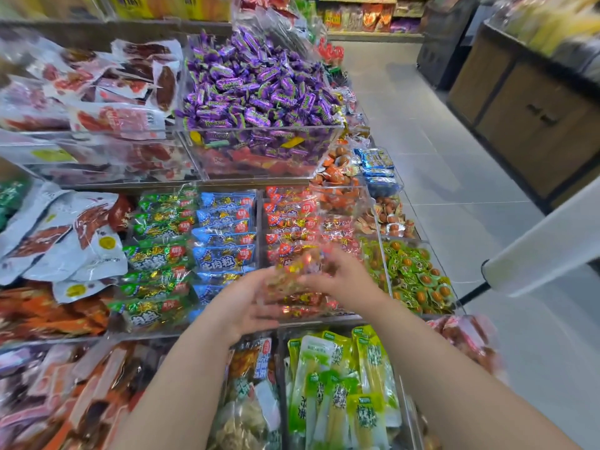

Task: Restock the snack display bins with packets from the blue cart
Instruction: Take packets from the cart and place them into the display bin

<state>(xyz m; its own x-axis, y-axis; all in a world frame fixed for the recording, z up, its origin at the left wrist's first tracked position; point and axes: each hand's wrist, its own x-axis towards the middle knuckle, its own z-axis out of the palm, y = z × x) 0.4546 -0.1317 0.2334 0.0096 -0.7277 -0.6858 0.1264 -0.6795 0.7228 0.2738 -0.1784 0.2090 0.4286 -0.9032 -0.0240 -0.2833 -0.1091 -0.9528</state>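
Red packet btwn L hand, R hand fingers; blur, grip can't tell.

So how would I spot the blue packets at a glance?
Find the big clear box heaped with purple sweets on the upper tier. Just below its front runs a row of shiny packets; the blue packets sit between green packets and red packets.

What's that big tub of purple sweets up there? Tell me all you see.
The tub is a clear, plastic-looking box on the upper tier, heaped above its rim with shiny purple-wrapped sweets; red and yellow ones show low through its front wall. Meat packets lie to its left, orange snacks lower right.
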